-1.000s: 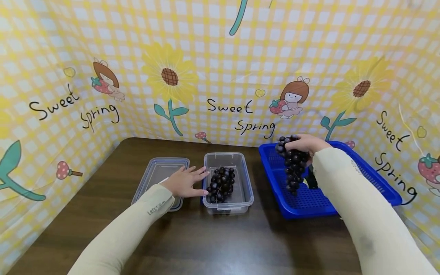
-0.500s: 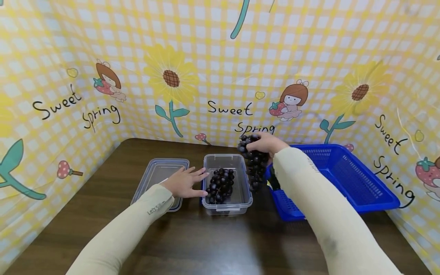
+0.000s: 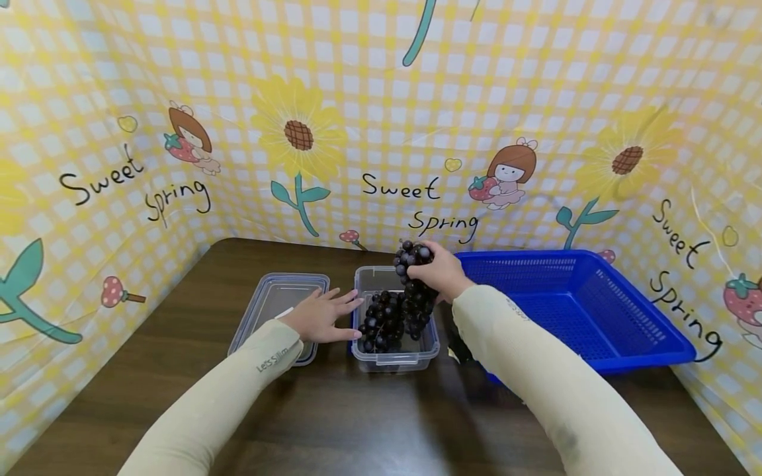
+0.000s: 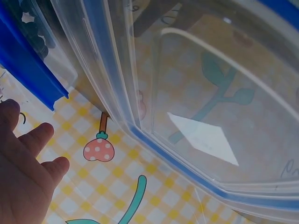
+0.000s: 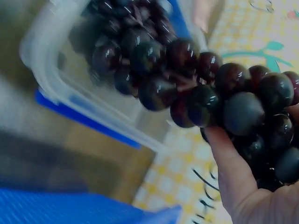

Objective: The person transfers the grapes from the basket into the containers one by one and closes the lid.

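My right hand (image 3: 439,272) grips a bunch of dark grapes (image 3: 415,291) by its top and holds it hanging into the clear plastic container (image 3: 395,357). Another grape bunch (image 3: 380,322) lies inside that container. In the right wrist view the held grapes (image 5: 224,102) fill the frame, with my fingers (image 5: 233,177) curled round them above the container (image 5: 51,79). My left hand (image 3: 321,316) lies flat with straight fingers on the table against the container's left wall, partly over the clear lid (image 3: 275,305). The left wrist view shows the lid (image 4: 210,102) close up and my fingertips (image 4: 32,154).
A blue perforated basket (image 3: 625,330) stands to the right of the container, nothing visible inside it. The dark wooden table (image 3: 357,423) is closed in at the back and sides by a yellow checked backdrop (image 3: 381,119).
My right hand has carried the grape bunch leftward from over the blue basket to the clear container and lowered it in. The left hand has stayed put.
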The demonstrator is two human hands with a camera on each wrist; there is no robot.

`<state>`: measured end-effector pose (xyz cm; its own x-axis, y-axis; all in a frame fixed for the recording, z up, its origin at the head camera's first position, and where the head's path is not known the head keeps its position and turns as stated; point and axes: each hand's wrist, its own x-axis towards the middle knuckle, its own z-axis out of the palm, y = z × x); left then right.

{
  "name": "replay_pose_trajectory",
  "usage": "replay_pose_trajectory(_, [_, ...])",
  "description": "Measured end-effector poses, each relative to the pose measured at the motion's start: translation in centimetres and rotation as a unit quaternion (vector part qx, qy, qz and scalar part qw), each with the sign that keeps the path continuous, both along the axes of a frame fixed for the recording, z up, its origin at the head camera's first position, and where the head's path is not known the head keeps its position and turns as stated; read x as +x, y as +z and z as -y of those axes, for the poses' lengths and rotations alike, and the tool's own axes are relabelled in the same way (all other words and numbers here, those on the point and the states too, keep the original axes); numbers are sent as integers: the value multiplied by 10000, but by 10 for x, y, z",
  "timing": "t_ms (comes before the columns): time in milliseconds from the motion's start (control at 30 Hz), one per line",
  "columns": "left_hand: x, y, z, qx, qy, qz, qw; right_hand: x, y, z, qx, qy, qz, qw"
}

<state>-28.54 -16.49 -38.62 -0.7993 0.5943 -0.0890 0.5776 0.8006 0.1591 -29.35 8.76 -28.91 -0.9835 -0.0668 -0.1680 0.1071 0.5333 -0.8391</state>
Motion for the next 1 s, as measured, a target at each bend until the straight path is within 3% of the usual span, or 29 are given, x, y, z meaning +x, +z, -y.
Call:
replay_pose_trajectory(300, [-1, -5, -1, 66, -41, -33, 10000, 12, -37, 5, -88, -119, 214, 9997])
replay_pose_trajectory(533, [-3, -4, 0, 53, -5, -46, 10000, 17, -57, 9, -460, -286, 459, 9975])
replay_pose_trajectory(700, [-3, -4, -1, 55, -13, -22, 10000, 17, -60, 6, -409, -165, 652, 9969])
replay_pose_trajectory(1000, [-2, -5, -1, 54, 25, -28, 10000, 12, -53, 1, -242, 619, 1014, 9926])
